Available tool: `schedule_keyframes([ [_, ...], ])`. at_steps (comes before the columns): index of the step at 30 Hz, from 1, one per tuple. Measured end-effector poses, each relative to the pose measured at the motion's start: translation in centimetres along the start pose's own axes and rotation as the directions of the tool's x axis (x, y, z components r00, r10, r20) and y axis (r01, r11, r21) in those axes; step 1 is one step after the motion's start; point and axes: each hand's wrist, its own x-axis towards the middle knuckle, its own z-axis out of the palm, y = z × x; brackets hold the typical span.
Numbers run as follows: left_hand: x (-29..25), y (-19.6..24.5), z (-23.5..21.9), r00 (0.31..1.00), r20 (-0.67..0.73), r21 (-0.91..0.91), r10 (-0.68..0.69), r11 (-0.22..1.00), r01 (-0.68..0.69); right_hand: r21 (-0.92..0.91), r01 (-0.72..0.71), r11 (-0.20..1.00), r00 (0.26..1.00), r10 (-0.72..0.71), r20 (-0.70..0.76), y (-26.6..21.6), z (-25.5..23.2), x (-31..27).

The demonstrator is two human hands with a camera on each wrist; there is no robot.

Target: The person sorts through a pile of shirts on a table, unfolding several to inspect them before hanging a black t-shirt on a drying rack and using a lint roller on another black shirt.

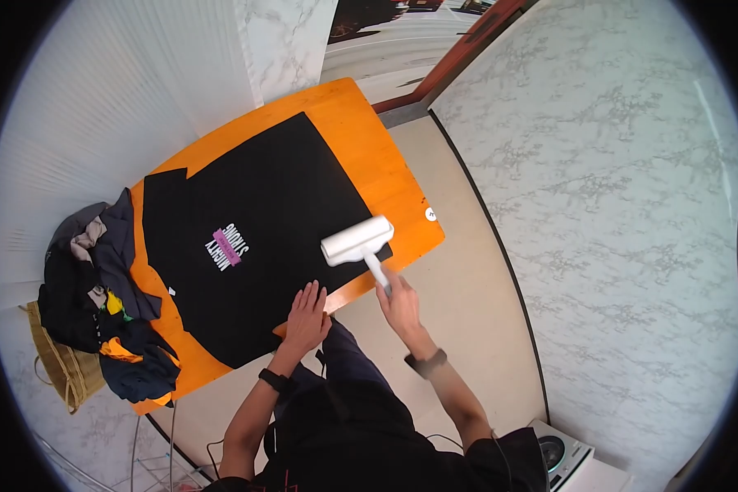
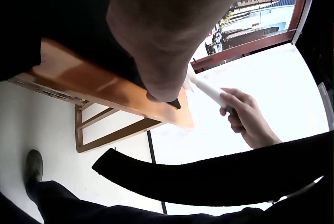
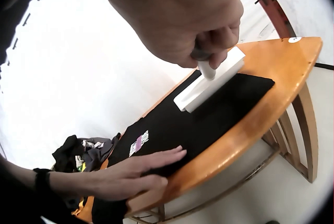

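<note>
A black T-shirt [image 1: 279,197] with a white and purple print [image 1: 228,247] lies spread out on an orange wooden table [image 1: 377,156]. My left hand [image 1: 307,318] rests on the shirt near the table's front edge, fingers straight. In my right hand [image 1: 400,307] I grip the handle of a white lint roller [image 1: 357,239]. Its roller head overlaps the shirt close to one end, by the table's right side. The right wrist view shows the fingers of my right hand [image 3: 195,31] curled round the handle, with the roller [image 3: 211,80] over the black cloth.
A heap of dark clothes [image 1: 107,303] with orange and yellow bits covers the table's left end. Beside it hangs a tan woven bag [image 1: 66,369]. A pale marbled wall [image 1: 599,164] stands to the right, and a grey device [image 1: 562,451] sits at the lower right.
</note>
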Motion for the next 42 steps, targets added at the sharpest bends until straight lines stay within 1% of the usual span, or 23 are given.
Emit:
schedule_keyframes([
  [1,0.1,0.3,0.1,1.0,0.004,0.004,0.002,1.0,-0.002,-0.001,0.003,1.0,1.0,-0.003,0.01,0.1,0.7,1.9],
  [3,0.3,0.6,0.4,1.0,-0.001,-0.014,-0.02,1.0,0.02,-0.027,0.11,0.994,0.994,-0.111,-0.027,0.2,2.2,5.6],
  [6,0.4,1.0,0.4,0.998,0.001,-0.006,-0.055,0.998,0.055,-0.027,0.135,0.99,0.991,-0.136,-0.008,-0.7,3.7,10.2],
  [8,0.5,1.2,0.3,0.998,0.014,0.044,-0.058,0.997,0.057,-0.04,0.154,0.987,0.988,-0.154,0.011,-1.3,4.6,13.3],
  [11,0.6,1.4,-0.1,0.996,0.041,0.024,-0.083,0.996,0.082,-0.064,0.154,0.986,0.987,-0.15,0.06,-2.9,5.6,17.8],
  [13,0.6,1.2,-0.3,0.995,0.039,0.013,-0.088,0.996,0.088,-0.045,0.208,0.977,0.978,-0.209,-0.012,-3.7,6.7,20.6],
  [14,0.6,1.2,-0.4,0.996,0.036,0.01,-0.081,0.997,0.08,-0.045,0.214,0.976,0.977,-0.215,-0.002,-4.1,7.3,22.1],
  [16,0.6,1.2,-0.3,0.995,0.039,0.002,-0.093,0.996,0.093,-0.022,0.282,0.959,0.958,-0.282,-0.044,-4.7,8.5,24.9],
  [17,0.6,1.2,-0.3,0.995,0.043,0.001,-0.094,0.996,0.094,-0.021,0.289,0.957,0.956,-0.29,-0.035,-5.1,8.9,26.1],
  [19,0.6,1.2,-0.3,0.993,0.049,-0.005,-0.106,0.994,0.106,-0.015,0.26,0.966,0.965,-0.26,-0.026,-5.8,9.8,28.3],
  [22,0.6,1.2,-0.3,0.991,0.063,-0.004,-0.115,0.993,0.115,-0.008,0.268,0.963,0.963,-0.268,-0.028,-6.9,10.9,30.8],
  [26,0.5,1.2,-0.1,0.991,0.064,-0.007,-0.116,0.993,0.117,-0.025,0.265,0.964,0.963,-0.266,-0.03,-7.9,11.0,33.1],
  [29,0.4,1.2,-0.5,0.991,0.072,-0.017,-0.113,0.993,0.114,0.015,0.271,0.962,0.961,-0.27,-0.052,-7.1,10.3,32.6],
  [31,0.4,1.1,-0.5,0.992,0.076,-0.008,-0.105,0.994,0.106,0.029,0.294,0.955,0.955,-0.292,-0.051,-6.6,8.3,29.9],
  [32,0.3,1.0,-0.6,0.991,0.088,-0.004,-0.099,0.995,0.1,0.042,0.31,0.95,0.95,-0.308,-0.044,-6.0,7.2,28.0],
  [34,0.3,0.9,-0.7,0.993,0.082,0.011,-0.085,0.996,0.085,0.004,0.298,0.955,0.955,-0.298,0.001,-3.9,5.7,23.4],
  [35,0.3,0.9,-0.7,0.994,0.081,0.018,-0.077,0.997,0.076,0.019,0.247,0.969,0.967,-0.247,0.056,-3.3,4.4,20.7],
  [36,0.3,0.9,-0.7,0.995,0.078,0.026,-0.065,0.998,0.064,-0.008,0.233,0.972,0.969,-0.232,0.081,-2.3,3.4,18.1],
  [38,0.3,0.9,-0.5,0.997,0.059,-0.001,-0.054,0.999,0.054,0.009,0.199,0.98,0.975,-0.199,0.103,0.6,2.4,13.0],
  [40,0.3,0.9,-0.4,0.997,0.057,0.017,-0.044,0.999,0.043,0.005,0.186,0.982,0.978,-0.186,0.095,2.4,1.0,8.0],
  [42,0.1,0.9,-0.2,0.998,0.058,0.035,-0.035,0.999,0.033,-0.021,0.111,0.994,0.984,-0.107,0.141,3.3,-0.7,3.5],
])
